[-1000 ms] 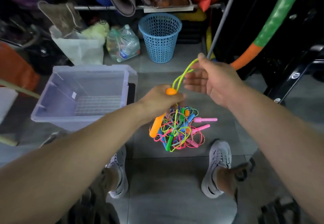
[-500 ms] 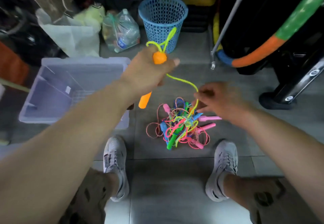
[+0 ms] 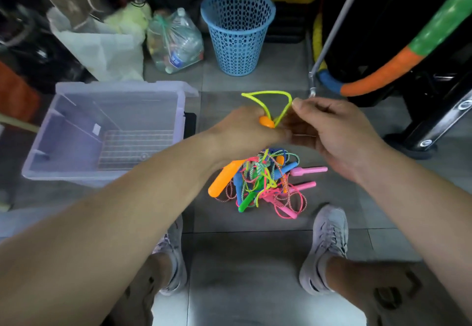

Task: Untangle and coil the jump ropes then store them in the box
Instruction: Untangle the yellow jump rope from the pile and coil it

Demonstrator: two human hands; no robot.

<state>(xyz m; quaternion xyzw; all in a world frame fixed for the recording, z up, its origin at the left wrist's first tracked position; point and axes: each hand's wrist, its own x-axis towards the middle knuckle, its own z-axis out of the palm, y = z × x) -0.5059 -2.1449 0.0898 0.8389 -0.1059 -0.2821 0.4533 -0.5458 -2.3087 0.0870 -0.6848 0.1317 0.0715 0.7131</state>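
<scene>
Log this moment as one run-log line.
left hand: grips orange plastic handle | right hand: pinches yellow-green rope loop | tangled colourful rope pile: on floor | clear plastic box: no ropes inside

Dim indoor light with a cool, bluish cast. The grey floor (image 3: 255,262) is palest at its near edge between the shoes and falls into deep shadow along its far edge under the shelves. Shadows are soft, without hard outlines. Small glints sit on the black frame (image 3: 439,124), and a sheen lies on the green and orange hoop (image 3: 378,73) at the right. The left hand (image 3: 245,131), right hand (image 3: 332,131), orange handle (image 3: 267,122) and yellow-green rope (image 3: 268,94) are slightly smeared; the clutter by the floor's far left corner is softer still. Wide-angle bending swells both forearms towards the picture's lower corners and bows the grey pole (image 3: 340,27)
</scene>
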